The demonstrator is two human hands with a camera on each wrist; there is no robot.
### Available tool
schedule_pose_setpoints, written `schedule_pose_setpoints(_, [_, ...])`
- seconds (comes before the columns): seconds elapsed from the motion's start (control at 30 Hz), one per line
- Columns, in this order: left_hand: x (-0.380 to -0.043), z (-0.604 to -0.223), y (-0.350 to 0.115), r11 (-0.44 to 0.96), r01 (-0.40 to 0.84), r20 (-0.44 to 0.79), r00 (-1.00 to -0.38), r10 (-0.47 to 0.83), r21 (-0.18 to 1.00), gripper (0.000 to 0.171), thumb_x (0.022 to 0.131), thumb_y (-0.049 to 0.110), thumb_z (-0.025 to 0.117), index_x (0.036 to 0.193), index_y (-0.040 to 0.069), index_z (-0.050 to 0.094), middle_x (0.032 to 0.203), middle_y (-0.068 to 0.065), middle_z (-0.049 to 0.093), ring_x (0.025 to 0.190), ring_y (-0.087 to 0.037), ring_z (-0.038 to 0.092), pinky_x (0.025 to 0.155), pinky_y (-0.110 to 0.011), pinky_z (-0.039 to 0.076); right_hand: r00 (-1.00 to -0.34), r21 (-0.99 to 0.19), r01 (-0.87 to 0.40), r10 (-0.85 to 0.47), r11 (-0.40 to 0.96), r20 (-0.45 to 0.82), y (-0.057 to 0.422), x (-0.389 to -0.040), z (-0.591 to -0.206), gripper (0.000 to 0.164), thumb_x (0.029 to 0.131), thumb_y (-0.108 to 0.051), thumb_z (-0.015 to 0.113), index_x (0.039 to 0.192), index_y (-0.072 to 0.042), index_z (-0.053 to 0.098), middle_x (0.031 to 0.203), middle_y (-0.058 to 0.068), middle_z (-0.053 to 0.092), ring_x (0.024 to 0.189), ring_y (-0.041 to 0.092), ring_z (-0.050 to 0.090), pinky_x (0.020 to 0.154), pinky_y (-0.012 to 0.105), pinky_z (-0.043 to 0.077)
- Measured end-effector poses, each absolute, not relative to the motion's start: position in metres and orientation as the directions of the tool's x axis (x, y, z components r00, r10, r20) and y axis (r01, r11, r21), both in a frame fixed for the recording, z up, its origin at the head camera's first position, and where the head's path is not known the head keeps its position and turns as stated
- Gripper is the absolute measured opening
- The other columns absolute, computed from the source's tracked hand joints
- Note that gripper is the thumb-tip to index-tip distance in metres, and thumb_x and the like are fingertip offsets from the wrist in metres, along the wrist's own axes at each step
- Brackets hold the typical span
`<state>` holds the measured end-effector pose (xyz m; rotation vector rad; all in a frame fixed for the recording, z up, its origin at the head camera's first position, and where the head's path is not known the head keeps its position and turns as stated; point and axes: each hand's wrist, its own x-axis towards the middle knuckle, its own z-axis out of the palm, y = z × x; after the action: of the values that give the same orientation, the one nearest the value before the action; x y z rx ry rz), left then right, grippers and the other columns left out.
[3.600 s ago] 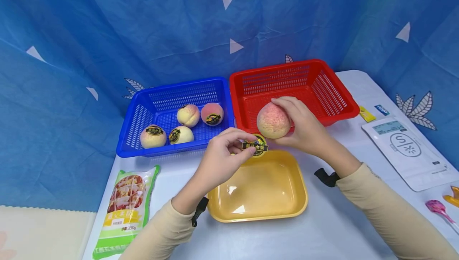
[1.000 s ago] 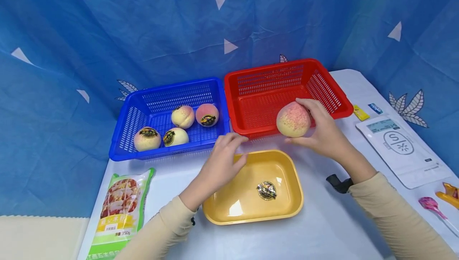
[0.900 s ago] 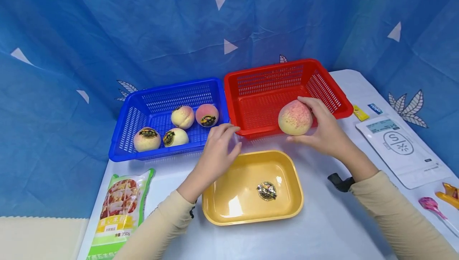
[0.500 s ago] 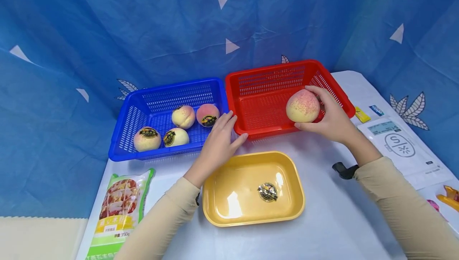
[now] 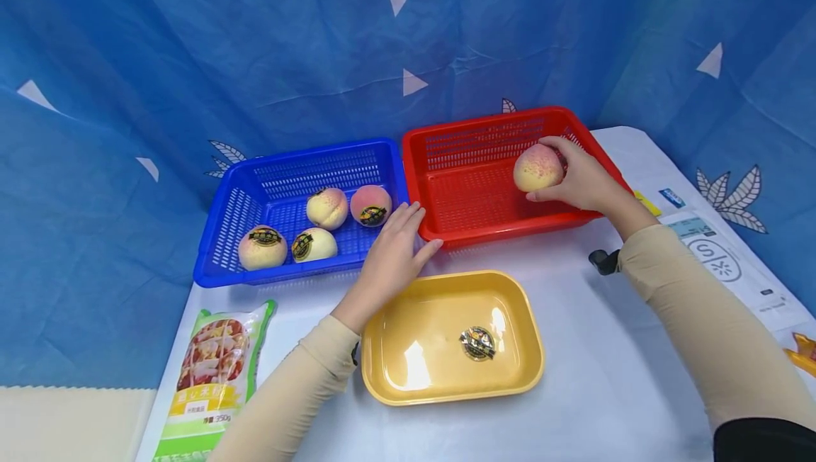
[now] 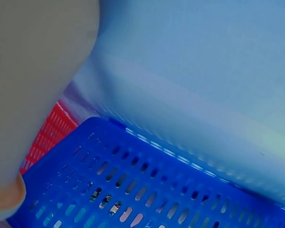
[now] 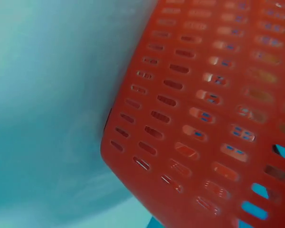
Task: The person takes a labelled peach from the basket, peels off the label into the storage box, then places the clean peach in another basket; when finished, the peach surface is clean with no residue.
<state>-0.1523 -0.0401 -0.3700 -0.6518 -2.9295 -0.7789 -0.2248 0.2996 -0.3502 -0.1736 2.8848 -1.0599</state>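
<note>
My right hand [image 5: 583, 177] grips a pink and yellow peach [image 5: 537, 168] between thumb and fingers, inside the red basket [image 5: 468, 232] near its right end. No label shows on this peach. My left hand [image 5: 394, 255] lies with straight fingers at the front corner where the blue basket [image 5: 287, 276] meets the red one. Several labelled peaches sit in the blue basket, among them a pink peach [image 5: 370, 201] near the left fingertips. A round black and gold sticker [image 5: 477, 343] lies in the yellow tray [image 5: 408, 392]. In the left wrist view, the blue basket's slotted wall [image 6: 147, 166] fills the lower part.
A green food packet [image 5: 213, 377] lies left of the yellow tray. To the right are a white pouch [image 5: 720, 260], partly behind the right arm, a small blue packet [image 5: 671, 198] and an orange item [image 5: 805, 352]. A blue curtain [image 5: 408, 37] hangs behind the baskets.
The sticker went from my left hand into the yellow tray. My right hand carried the peach rightward and back into the red basket; my left hand moved to the baskets' shared corner.
</note>
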Motion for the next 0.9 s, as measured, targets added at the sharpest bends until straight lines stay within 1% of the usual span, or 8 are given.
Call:
schedule_pose_setpoints(0.23, [-0.153, -0.372, -0.041, 0.78, 0.413, 0.154, -0.908, 0.389, 0.47, 0.064, 0.096, 0.038, 0.064, 0.146, 0.001, 0.046, 0.156, -0.013, 0.043, 0.149, -0.029, 0.032, 0.123, -0.041, 0.026, -0.99, -0.626, -0.039, -0.115, 0.779, -0.082, 0.301, -0.251, -0.362, 0.105, 0.074, -0.022, 0.088, 0.156, -0.012, 0.023, 0.152, 0.021, 0.037, 0.137, 0.043, 0.036, 0.105, 0.067, 0.041])
schedule_pose_setpoints(0.43, [-0.153, -0.372, -0.041, 0.78, 0.422, 0.16, -0.905, 0.395, 0.462, 0.065, 0.096, 0.038, 0.064, 0.147, 0.001, 0.046, 0.155, -0.014, 0.043, 0.149, -0.029, 0.033, 0.123, -0.042, 0.028, -0.986, -0.593, 0.023, -0.08, 0.805, -0.147, 0.3, -0.263, -0.368, 0.108, 0.074, -0.019, 0.087, 0.157, -0.01, 0.02, 0.152, 0.024, 0.034, 0.138, 0.046, 0.032, 0.106, 0.069, 0.038])
schedule_pose_setpoints(0.63, [-0.153, -0.372, -0.041, 0.783, 0.426, 0.161, -0.903, 0.398, 0.452, 0.065, 0.097, 0.04, 0.062, 0.147, 0.002, 0.046, 0.155, -0.013, 0.043, 0.149, -0.029, 0.033, 0.123, -0.041, 0.028, -0.985, -0.573, 0.051, -0.055, 0.818, -0.166, 0.302, -0.27, -0.376, 0.108, 0.072, -0.015, 0.088, 0.157, -0.008, 0.02, 0.153, 0.026, 0.032, 0.137, 0.047, 0.031, 0.109, 0.07, 0.034])
schedule_pose_setpoints(0.77, [-0.154, -0.373, -0.041, 0.786, 0.43, 0.161, -0.901, 0.402, 0.445, 0.065, 0.097, 0.04, 0.061, 0.147, 0.002, 0.045, 0.156, -0.013, 0.043, 0.149, -0.028, 0.032, 0.123, -0.041, 0.027, -0.985, -0.561, 0.073, -0.028, 0.825, -0.169, 0.305, -0.273, -0.38, 0.11, 0.072, -0.017, 0.088, 0.158, -0.009, 0.019, 0.154, 0.026, 0.031, 0.137, 0.047, 0.031, 0.11, 0.07, 0.031])
schedule_pose_setpoints(0.9, [-0.155, -0.374, -0.042, 0.787, 0.431, 0.161, -0.901, 0.403, 0.442, 0.065, 0.097, 0.04, 0.061, 0.148, 0.002, 0.045, 0.156, -0.013, 0.043, 0.149, -0.028, 0.032, 0.123, -0.041, 0.027, -0.985, -0.551, 0.07, -0.03, 0.832, -0.172, 0.306, -0.274, -0.381, 0.11, 0.072, -0.018, 0.088, 0.158, -0.009, 0.018, 0.153, 0.027, 0.031, 0.136, 0.047, 0.031, 0.11, 0.07, 0.031])
